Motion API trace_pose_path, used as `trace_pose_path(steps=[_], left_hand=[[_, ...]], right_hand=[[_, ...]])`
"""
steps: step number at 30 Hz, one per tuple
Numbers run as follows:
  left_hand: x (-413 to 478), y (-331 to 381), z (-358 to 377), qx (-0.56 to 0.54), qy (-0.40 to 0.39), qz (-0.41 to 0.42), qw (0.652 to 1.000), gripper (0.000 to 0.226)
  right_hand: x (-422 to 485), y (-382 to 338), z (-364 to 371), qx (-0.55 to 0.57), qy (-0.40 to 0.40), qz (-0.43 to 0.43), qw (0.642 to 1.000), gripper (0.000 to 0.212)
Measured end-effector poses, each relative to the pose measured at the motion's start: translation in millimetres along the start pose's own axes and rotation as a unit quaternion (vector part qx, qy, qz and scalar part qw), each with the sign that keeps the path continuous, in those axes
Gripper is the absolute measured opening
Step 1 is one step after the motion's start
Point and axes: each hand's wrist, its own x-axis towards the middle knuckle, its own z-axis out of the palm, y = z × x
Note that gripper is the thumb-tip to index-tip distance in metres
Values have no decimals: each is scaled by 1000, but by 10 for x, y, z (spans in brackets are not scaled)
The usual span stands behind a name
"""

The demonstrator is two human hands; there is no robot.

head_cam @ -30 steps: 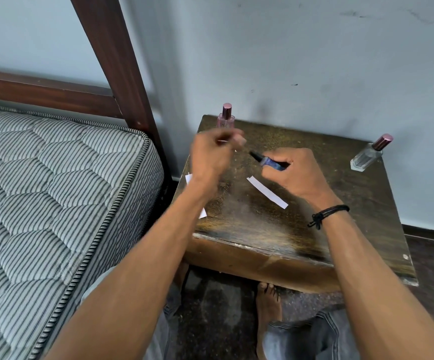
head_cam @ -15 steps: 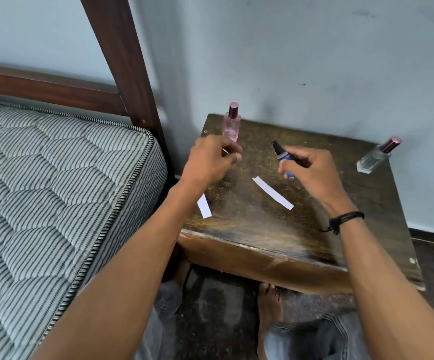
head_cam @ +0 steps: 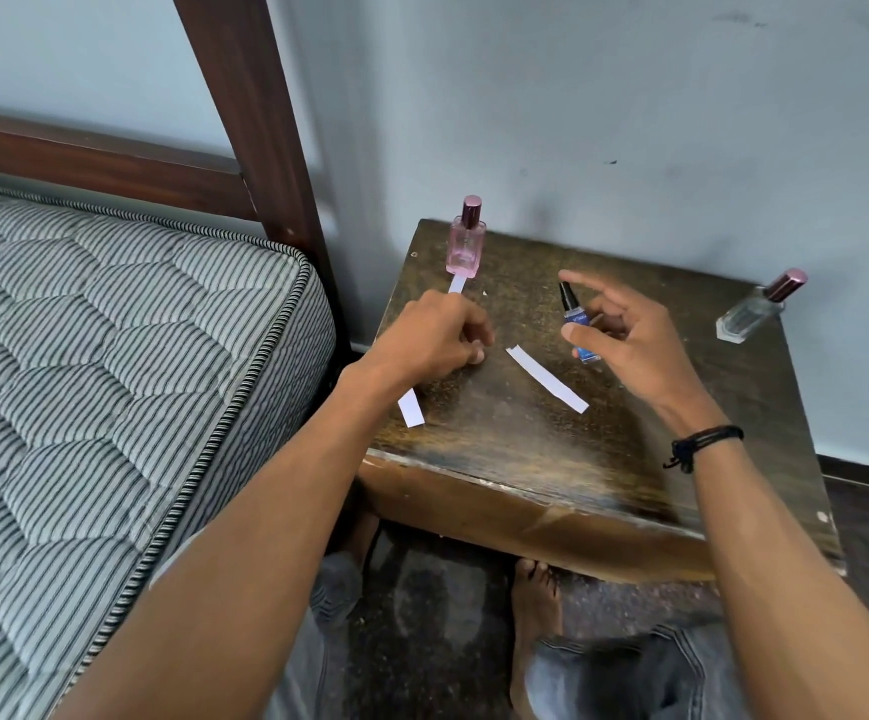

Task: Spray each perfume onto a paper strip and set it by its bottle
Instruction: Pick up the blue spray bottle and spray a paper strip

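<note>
so the small blue bottle (head_cam: 580, 324) stands upright around the middle of the table (head_cam: 526, 459), a bit toward the back edge. right hand (head_cam: 630, 345) is cupped loosely round it, index finger raised above the cap, thumb across the label. honestly can't tell if it's gripping or not. with that finger up i'd guess no spray is happening here. the middle strip (head_cam: 546, 379) lies flat just in front of that bottle with nobody touching it, so it looks like the blue one's tester

left hand (head_cam: 437, 345) is apart from the right, fingers curled, and seems to pinch the left strip (head_cam: 457, 284). its far end pokes out right at the foot of the pink bottle (head_cam: 466, 241) in the back left corner, which makes sense if it's being parked by its bottle. another white end (head_cam: 411, 407) shows by the wrist near the left edge, same strip or a second one, can't tell

clear bottle (head_cam: 757, 309) near the back right corner has no strip by it, so that one's probably next
</note>
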Motion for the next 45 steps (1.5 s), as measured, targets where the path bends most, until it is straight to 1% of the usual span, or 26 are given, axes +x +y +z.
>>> trace_pose_path(steps=[4,7,13,16,21,24,29,32,35,39,45], left_hand=[[-2,3,-39,-9,-12,-7,1000,25],[9,-9,-48,-9,-6,-3,1000,31],[71,97,76,14,57,42,997,23],[90,211,218,60,65,49,995,24],[104,346,365,163,74,35,983,34],[117,387,420,192,84,23,977,33],[135,434,416,144,75,4,987,17],[144,451,398,110,67,-4,992,9],[161,459,401,70,60,-13,996,19],[192,464,372,-10,56,-44,997,14],[200,417,288,-58,60,-82,993,11]], right_hand=[[-46,9,-30,-23,-16,1,1000,56],[-62,38,-53,-44,-20,1,999,54],[-121,53,-108,-53,-16,6,998,53],[-159,60,-118,-59,-21,4,998,53],[-236,68,-150,-72,-42,-2,997,54],[-276,103,-186,-76,-46,-2,996,54],[-284,176,-235,-88,-61,1,994,62],[-278,180,-254,-95,-68,9,993,57],[-269,200,-253,-103,-78,16,991,53],[-257,249,-227,-125,-93,19,988,51],[-210,263,-74,-178,-97,4,979,40]])
